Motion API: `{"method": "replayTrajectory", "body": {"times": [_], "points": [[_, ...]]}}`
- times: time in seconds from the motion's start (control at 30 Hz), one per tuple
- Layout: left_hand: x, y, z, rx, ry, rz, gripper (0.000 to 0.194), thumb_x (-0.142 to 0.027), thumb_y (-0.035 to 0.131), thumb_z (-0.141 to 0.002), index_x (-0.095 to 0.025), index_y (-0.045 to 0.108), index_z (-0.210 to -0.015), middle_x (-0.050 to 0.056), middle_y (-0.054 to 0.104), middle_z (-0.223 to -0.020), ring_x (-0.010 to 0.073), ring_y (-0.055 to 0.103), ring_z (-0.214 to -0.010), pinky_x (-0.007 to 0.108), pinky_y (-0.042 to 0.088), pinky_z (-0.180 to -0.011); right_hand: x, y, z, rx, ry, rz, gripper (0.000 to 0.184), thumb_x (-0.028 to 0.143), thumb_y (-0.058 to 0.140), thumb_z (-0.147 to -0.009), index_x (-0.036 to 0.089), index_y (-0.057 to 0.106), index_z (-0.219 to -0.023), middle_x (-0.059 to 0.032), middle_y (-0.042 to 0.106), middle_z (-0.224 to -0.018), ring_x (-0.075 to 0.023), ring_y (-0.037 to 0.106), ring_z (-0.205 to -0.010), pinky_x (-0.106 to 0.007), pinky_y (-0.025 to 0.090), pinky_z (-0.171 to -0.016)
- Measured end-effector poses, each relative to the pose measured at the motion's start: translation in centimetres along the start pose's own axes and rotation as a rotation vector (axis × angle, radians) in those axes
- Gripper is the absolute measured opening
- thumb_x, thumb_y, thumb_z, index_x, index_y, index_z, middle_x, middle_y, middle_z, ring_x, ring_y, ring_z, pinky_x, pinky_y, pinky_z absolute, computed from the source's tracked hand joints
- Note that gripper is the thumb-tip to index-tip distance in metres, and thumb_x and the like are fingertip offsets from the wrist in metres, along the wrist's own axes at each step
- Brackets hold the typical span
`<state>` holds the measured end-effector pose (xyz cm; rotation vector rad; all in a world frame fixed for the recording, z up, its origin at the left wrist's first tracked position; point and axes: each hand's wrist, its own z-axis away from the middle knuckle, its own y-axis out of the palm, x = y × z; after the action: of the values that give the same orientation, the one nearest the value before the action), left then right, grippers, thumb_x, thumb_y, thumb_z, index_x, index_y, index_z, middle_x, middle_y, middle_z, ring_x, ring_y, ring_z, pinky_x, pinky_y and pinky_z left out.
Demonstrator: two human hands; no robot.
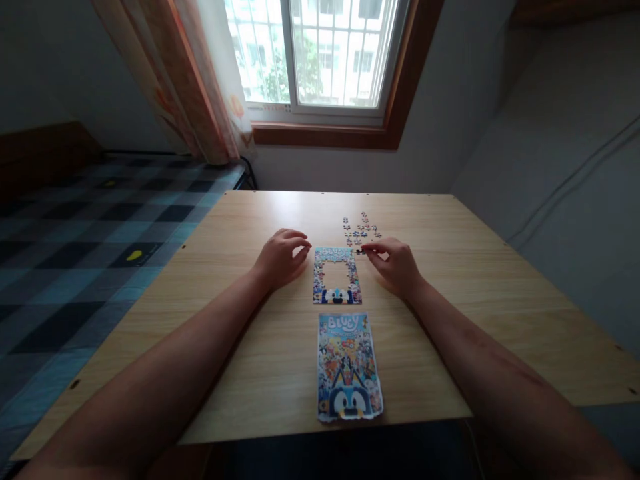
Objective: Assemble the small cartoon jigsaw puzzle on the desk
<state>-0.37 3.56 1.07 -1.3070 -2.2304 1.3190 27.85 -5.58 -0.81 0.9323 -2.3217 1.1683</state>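
Observation:
A jigsaw puzzle lies on the wooden table, its border joined and its middle showing bare wood. My left hand rests just left of the puzzle's upper corner, fingers curved and apart, with nothing in them. At the upper right corner my right hand pinches a small dark puzzle piece between thumb and forefinger. Loose puzzle pieces are scattered beyond that hand. Nearer to me lies a printed reference picture with "Bluey" lettering and a blue dog face; its bottom edge is ragged.
The light wooden table reaches toward the wall under a barred window. To the left is a bed with a checked cover, and a patterned curtain hangs beside the window. A cable runs along the right wall.

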Motion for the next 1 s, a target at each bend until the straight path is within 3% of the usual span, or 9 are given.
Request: {"method": "replayTrajectory", "body": {"times": [0.13,0.23,0.43,0.77,1.0], "points": [[-3.1,-0.9,0.1,0.034,0.256,0.04,0.023,-0.032,0.057,-0.095,-0.022,0.075,-0.085,0.003,0.075,-0.089,0.0169,0.065,-0.085,0.033,0.054,-0.08,2.2,0.3,0.3,0.027,-0.029,-0.098,0.016,0.027,0.066,-0.088,0.027,0.08,-0.094,-0.0024,0.076,-0.082,-0.0185,0.064,-0.076,-0.034,0.052,-0.076],[-4.8,-1.4,0.4,0.069,0.364,0.043,0.023,-0.033,0.058,-0.096,-0.022,0.074,-0.085,0.001,0.073,-0.083,0.0142,0.065,-0.077,0.029,0.054,-0.072,3.3,0.5,0.6,0.075,-0.056,-0.141,0.015,0.024,0.067,-0.088,0.029,0.08,-0.093,-0.0016,0.076,-0.084,-0.0191,0.066,-0.081,-0.035,0.052,-0.079],[-5.2,-1.4,0.6,0.036,0.381,-0.009,0.021,-0.035,0.058,-0.097,-0.022,0.075,-0.095,0.002,0.075,-0.091,0.0141,0.067,-0.08,0.029,0.055,-0.072,4.1,1.1,1.2,0.11,0.044,-0.247,0.014,0.023,0.07,-0.085,0.03,0.08,-0.093,-0.0012,0.076,-0.084,-0.0185,0.066,-0.081,-0.035,0.053,-0.078],[-5.7,-1.6,0.6,-0.017,0.407,0.022,0.017,-0.029,0.06,-0.097,-0.021,0.073,-0.089,0.001,0.073,-0.086,0.0126,0.066,-0.075,0.027,0.053,-0.066,4.8,1.5,1.5,0.208,0.217,-0.488,0.013,0.025,0.072,-0.082,0.025,0.081,-0.092,-0.0042,0.079,-0.087,-0.0184,0.07,-0.079,-0.036,0.056,-0.076],[-5.5,-1.8,0.7,0.09,0.389,0.103,0.018,-0.026,0.058,-0.095,-0.022,0.074,-0.087,0.001,0.073,-0.086,0.014,0.067,-0.078,0.028,0.053,-0.068,4.6,1.9,1.8,0.271,0.253,-0.505,0.013,0.022,0.071,-0.083,0.025,0.081,-0.091,-0.0042,0.079,-0.088,-0.0192,0.07,-0.08,-0.037,0.055,-0.076]]}}
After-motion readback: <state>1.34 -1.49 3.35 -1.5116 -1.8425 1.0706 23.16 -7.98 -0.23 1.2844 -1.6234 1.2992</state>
